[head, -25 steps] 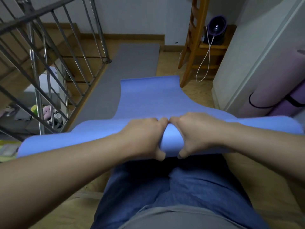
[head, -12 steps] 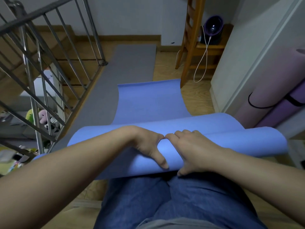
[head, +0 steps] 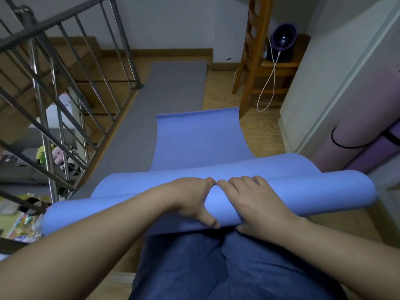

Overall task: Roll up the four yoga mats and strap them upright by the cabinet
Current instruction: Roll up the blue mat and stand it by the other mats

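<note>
Jeans-clad knees (head: 216, 267) are sitting at 6 o'clock; just beyond, the left hand (head: 192, 202) and right hand (head: 255, 204) are gripping the half-rolled blue mat (head: 313, 187) side by side, fingers curling over the roll, thumbs tucking beneath. Its unrolled tail is lying flat toward 12 o'clock, partly over a grey mat (head: 177, 83) running beside the stair railing (head: 65, 83) at 10 o'clock. At 3 o'clock, two purple rolled mats (head: 357, 146) with black straps are leaning against the white cabinet (head: 320, 83).

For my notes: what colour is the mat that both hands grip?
The mat is plain blue, without any pattern; the head view, the only one, shows it.
</note>
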Motion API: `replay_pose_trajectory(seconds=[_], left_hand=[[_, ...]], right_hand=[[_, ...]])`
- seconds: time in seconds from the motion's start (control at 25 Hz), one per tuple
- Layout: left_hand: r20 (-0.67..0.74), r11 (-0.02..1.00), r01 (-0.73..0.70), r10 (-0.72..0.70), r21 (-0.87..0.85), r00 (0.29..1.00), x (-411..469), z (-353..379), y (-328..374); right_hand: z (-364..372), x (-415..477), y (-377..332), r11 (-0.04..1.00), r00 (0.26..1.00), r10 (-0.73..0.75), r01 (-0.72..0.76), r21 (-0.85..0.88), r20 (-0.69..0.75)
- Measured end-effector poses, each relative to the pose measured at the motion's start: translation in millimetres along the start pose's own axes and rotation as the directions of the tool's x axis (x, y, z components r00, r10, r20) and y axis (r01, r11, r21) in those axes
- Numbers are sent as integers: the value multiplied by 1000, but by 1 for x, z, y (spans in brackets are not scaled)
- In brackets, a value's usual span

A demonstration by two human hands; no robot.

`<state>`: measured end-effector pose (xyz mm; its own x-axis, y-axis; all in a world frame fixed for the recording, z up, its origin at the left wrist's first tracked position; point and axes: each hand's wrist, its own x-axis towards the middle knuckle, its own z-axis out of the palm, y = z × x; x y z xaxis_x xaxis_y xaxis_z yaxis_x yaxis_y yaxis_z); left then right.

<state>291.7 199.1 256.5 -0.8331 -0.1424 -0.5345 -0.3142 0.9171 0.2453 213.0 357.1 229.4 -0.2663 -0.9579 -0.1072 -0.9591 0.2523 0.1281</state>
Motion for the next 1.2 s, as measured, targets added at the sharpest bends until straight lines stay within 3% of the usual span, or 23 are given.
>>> replay_pose_trajectory(seconds=[0.08,0.12,0.24,0.36,0.48,0.52,0.68,0.84,0.92,1.04,1.12,1.2], left_hand=[[-82,998,40,-36,52,996,4,5,3],[-187,985,67,-37,160,982,3,15,6],[-492,896,153,82,418,866,2,50,7],[-630,910,131,164,394,759,14,61,-4],[-583,911,150,114,385,804,9,58,1],[-548,910,154,92,386,832,7,54,4],[-328,967,55,31,250,944,5,16,0],[-287,987,-61,103,150,952,-16,-1,10],[-137,986,-115,131,120,982,-24,12,19],[62,997,-71,71,-6,996,-17,7,14],[21,998,-58,57,8,998,-14,4,14],[-149,976,-41,75,216,986,-17,12,22]], right_hand=[[-5,14,11,998,998,3,-7,67,65],[-12,23,19,990,992,5,-24,142,129],[-21,42,32,969,963,1,-67,237,271],[2,26,21,989,999,35,-36,143,15],[25,10,14,999,971,17,-4,52,-238],[26,12,15,998,971,19,-5,60,-237],[-10,33,21,989,1000,20,-21,147,6],[-49,15,28,983,992,-17,-7,183,125],[-48,0,19,977,969,-72,21,212,235],[-45,5,19,951,912,-81,-51,306,403],[-42,19,29,923,864,-108,-97,373,492],[-37,32,39,883,818,-160,-131,451,552]])
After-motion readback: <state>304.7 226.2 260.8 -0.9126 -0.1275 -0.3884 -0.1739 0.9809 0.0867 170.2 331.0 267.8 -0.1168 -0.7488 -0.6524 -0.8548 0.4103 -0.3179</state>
